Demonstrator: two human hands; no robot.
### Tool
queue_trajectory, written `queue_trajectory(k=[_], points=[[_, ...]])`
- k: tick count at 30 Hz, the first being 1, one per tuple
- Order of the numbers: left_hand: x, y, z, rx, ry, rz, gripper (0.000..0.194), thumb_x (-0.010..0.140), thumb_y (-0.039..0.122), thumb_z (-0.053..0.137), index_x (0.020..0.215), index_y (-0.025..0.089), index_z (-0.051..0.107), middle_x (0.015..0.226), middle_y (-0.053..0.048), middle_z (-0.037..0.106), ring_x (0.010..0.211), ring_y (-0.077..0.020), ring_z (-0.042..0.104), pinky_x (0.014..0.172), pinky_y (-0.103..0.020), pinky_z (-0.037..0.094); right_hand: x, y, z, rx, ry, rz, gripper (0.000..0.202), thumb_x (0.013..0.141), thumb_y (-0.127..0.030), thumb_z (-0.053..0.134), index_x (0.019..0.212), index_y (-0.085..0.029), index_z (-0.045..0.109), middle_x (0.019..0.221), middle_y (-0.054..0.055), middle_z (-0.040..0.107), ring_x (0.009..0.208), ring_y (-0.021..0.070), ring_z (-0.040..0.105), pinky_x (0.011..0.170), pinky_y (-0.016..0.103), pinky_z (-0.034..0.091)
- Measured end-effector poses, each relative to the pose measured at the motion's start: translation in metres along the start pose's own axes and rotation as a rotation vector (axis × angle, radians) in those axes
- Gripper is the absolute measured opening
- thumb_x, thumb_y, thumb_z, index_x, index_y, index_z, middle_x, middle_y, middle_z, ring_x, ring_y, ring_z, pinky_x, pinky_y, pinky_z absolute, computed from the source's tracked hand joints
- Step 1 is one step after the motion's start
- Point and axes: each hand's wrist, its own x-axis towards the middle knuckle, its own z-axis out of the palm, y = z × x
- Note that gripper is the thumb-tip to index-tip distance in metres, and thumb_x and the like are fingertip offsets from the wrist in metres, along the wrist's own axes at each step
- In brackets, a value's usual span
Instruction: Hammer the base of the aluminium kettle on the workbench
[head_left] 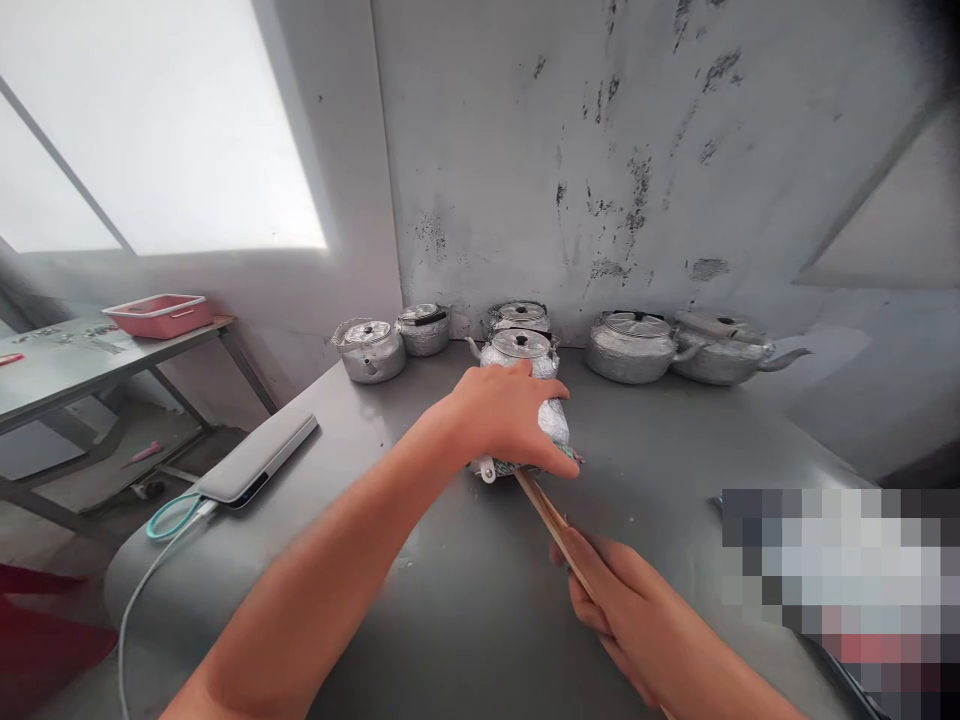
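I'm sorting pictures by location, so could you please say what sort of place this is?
Perhaps a small workshop: several metal kettles stand on a gray table, the wall has dark marks, and another table holds a pink basket.

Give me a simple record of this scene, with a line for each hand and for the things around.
Left hand: fingers spread over a silvery object; grip unclear
Right hand: closed around a wooden stick
Back of grey table: silver kettles
Left part: grey device, white cable plugged in
Side table: pink basket
Partly hidden: the stick's far end
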Motion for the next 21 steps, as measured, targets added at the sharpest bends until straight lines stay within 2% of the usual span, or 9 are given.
queue_trajectory(k=[3, 6, 10, 21], points=[[0.0003, 0.0, -0.0006, 0.004, -0.002, -0.004, 0.084, 0.067, 0.078, 0.06, 0.14, 0.038, 0.053, 0.12, -0.006, 0.059, 0.101, -0.0296, 0.061, 0.084, -0.039, 0.049, 0.0002, -0.0023, -0.0022, 0.004, 0.003, -0.019, 0.042, 0.1, -0.061, 0.024, 0.093, -0.025, 0.044, 0.066, -0.009, 0.033, 0.041, 0.0071, 0.025, 0.033, 0.019, 0.025], [0.0004, -0.0003, -0.0006, 0.007, 0.006, 0.003, 0.083, 0.067, 0.077, 0.061, 0.139, 0.038, 0.053, 0.118, -0.006, 0.058, 0.097, -0.0278, 0.061, 0.082, -0.037, 0.049, 0.0008, -0.0037, -0.0057, -0.015, 0.007, 0.047, 0.039, 0.1, -0.06, 0.026, 0.094, -0.025, 0.043, 0.064, -0.009, 0.034, 0.04, 0.0077, 0.028, 0.034, 0.019, 0.026], [0.0001, -0.0004, -0.0003, 0.017, 0.02, 0.005, 0.082, 0.066, 0.077, 0.061, 0.139, 0.039, 0.054, 0.115, -0.006, 0.059, 0.093, -0.027, 0.061, 0.08, -0.037, 0.049, 0.0012, -0.0059, -0.0064, -0.033, 0.011, -0.018, 0.041, 0.101, -0.058, 0.023, 0.091, -0.024, 0.043, 0.065, -0.009, 0.033, 0.039, 0.0068, 0.027, 0.034, 0.019, 0.027], [-0.0003, 0.0015, -0.0013, 0.034, 0.004, -0.011, 0.083, 0.066, 0.076, 0.062, 0.139, 0.039, 0.053, 0.119, -0.006, 0.059, 0.096, -0.0293, 0.062, 0.081, -0.039, 0.049, 0.0041, -0.0033, -0.0049, -0.041, 0.031, -0.047, 0.041, 0.099, -0.06, 0.029, 0.091, -0.024, 0.047, 0.064, -0.008, 0.033, 0.041, 0.0073, 0.028, 0.032, 0.018, 0.027]])
